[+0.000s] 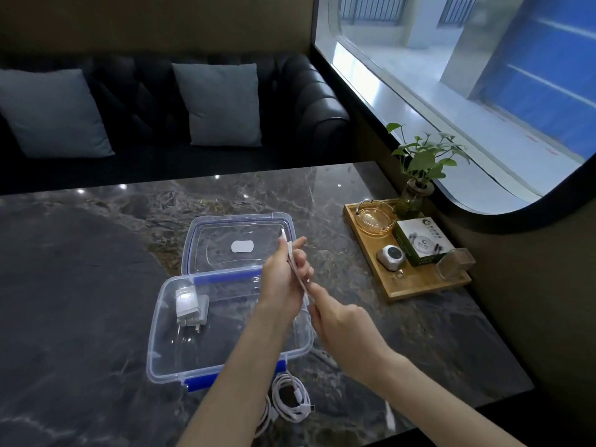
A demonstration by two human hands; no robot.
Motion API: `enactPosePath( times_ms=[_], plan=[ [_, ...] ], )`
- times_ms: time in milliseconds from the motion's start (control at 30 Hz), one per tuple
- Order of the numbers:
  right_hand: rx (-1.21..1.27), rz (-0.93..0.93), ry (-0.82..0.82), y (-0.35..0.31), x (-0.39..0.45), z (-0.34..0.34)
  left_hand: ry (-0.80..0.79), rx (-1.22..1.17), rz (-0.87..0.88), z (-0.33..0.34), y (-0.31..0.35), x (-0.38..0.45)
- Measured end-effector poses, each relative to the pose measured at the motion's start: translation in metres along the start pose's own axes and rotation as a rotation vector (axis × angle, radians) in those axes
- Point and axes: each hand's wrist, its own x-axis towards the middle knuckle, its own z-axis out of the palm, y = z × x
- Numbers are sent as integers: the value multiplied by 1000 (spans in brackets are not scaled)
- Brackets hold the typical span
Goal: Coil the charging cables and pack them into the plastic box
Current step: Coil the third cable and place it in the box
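Observation:
A clear plastic box with blue clips stands open on the marble table, and its lid lies flat just behind it. Inside the box lie white charger plugs. Over the box's right side my left hand grips a white charging cable, its plug end sticking up past my fingers. My right hand pinches the same cable just below. A second white cable lies coiled on the table in front of the box, partly under my left forearm.
A wooden tray at the right carries a glass ashtray, a small box, a round gadget and a potted plant. A dark sofa with grey cushions stands behind the table. The table edge runs close on the right.

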Motion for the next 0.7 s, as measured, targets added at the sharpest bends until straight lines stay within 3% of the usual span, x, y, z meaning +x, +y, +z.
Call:
enactPosePath(
  times_ms=[100,200,267,400,533,700],
  plan=[
    [-4,-146,10,12,-8,11,-122,-145,-99,-3,13,-2],
    [7,-88,-127,33,-18,21,-311,-202,-127,-8,40,-9],
    [-95,-63,-193,50,-19,25,-405,-125,-158,-9,56,-16],
    [-19,14,-110,68,0,18,-581,104,-328,-11,55,-34],
    [120,222,-113,83,28,0,-563,340,-405,-12,30,-49],
    [84,321,-41,73,56,-30,-358,668,-324,-15,-2,-55]
  ],
)
